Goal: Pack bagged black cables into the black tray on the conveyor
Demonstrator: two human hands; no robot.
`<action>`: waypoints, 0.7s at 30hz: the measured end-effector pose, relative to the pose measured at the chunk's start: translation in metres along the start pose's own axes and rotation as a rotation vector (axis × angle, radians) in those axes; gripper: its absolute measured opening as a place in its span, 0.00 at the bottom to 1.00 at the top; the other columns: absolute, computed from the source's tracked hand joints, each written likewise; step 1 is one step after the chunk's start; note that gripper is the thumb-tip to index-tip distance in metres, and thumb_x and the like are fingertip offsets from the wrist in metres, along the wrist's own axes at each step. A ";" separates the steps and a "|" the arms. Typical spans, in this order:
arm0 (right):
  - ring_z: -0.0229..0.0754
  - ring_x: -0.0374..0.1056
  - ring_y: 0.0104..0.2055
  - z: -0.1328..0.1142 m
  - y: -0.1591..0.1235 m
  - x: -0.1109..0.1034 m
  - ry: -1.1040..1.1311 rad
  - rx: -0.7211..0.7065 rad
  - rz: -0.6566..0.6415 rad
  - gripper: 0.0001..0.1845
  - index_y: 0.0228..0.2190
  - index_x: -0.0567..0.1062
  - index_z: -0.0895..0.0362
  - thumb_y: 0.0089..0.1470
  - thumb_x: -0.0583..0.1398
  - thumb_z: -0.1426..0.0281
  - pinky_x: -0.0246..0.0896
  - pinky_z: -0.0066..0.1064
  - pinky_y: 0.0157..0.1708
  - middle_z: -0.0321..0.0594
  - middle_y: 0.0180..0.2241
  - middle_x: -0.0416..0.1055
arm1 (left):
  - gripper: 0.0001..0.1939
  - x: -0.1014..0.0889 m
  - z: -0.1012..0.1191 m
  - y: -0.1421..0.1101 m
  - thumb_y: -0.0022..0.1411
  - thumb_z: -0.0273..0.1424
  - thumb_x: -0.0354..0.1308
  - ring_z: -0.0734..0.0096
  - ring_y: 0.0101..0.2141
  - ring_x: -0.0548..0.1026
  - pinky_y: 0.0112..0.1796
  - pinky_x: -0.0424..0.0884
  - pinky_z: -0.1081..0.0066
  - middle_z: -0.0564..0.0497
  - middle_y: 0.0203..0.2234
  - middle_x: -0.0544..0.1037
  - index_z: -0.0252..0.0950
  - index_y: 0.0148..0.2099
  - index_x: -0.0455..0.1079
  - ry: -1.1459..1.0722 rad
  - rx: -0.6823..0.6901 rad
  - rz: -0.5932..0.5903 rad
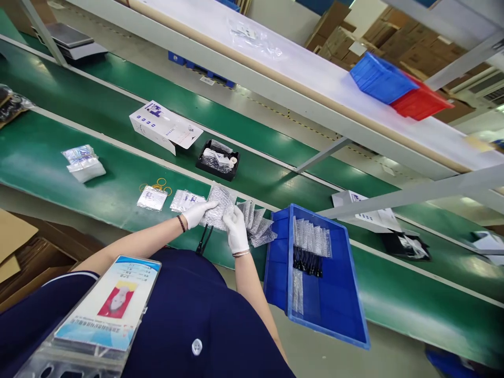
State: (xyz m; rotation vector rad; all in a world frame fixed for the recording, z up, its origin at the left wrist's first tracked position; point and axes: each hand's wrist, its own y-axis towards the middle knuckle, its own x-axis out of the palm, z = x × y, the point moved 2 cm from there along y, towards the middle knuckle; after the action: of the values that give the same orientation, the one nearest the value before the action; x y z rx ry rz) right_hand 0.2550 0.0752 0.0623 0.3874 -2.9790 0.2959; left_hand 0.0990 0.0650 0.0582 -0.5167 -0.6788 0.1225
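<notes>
Both of my hands wear white gloves. A flat bubble-wrap pouch [219,202] is between them, over the green worktop. My left hand [199,213] grips its left side, thumb on top. The fingers of my right hand [236,230] are closed on its lower right edge. Two black cable ends [202,241] stick out below the pouch toward my body; whether they belong to it I cannot tell. Fanned bubble-wrap pouches [258,223] lie just right of my right hand. Beside my left hand is a stack of printed white packets [187,200].
A blue bin [338,294] with bubble-wrapped black-ended items stands at right. Yellow rubber bands [160,185], another packet pile [151,198] and silvery bags [83,163] lie left. Beyond are an open white box [165,126] and a black tray [218,159]. A shelf post slants across at right.
</notes>
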 end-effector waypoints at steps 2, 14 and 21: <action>0.48 0.58 0.63 -0.008 -0.009 0.007 -0.054 -0.071 -0.171 0.53 0.63 0.56 0.50 0.38 0.71 0.63 0.56 0.45 0.61 0.46 0.64 0.56 | 0.21 -0.003 0.003 -0.005 0.50 0.38 0.71 0.58 0.43 0.78 0.48 0.72 0.63 0.43 0.38 0.82 0.31 0.43 0.76 -0.068 -0.024 0.021; 0.37 0.60 0.25 -0.035 0.001 0.036 -0.329 0.016 0.072 0.16 0.20 0.66 0.55 0.39 0.66 0.59 0.58 0.31 0.29 0.30 0.21 0.64 | 0.25 0.000 0.035 -0.052 0.56 0.49 0.62 0.56 0.47 0.75 0.47 0.69 0.68 0.46 0.44 0.80 0.34 0.47 0.77 0.652 0.275 0.023; 0.34 0.57 0.20 -0.037 0.001 0.046 -0.302 0.104 0.067 0.16 0.19 0.64 0.55 0.38 0.65 0.61 0.55 0.29 0.22 0.28 0.17 0.61 | 0.26 -0.009 0.036 -0.058 0.57 0.49 0.62 0.55 0.51 0.74 0.50 0.68 0.66 0.47 0.48 0.79 0.37 0.51 0.76 0.588 0.250 -0.008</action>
State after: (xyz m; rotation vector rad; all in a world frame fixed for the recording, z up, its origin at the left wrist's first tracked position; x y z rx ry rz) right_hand 0.2145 0.0728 0.1051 0.3729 -3.2865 0.4364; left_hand 0.0660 0.0277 0.1055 -0.2851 -0.0871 0.0418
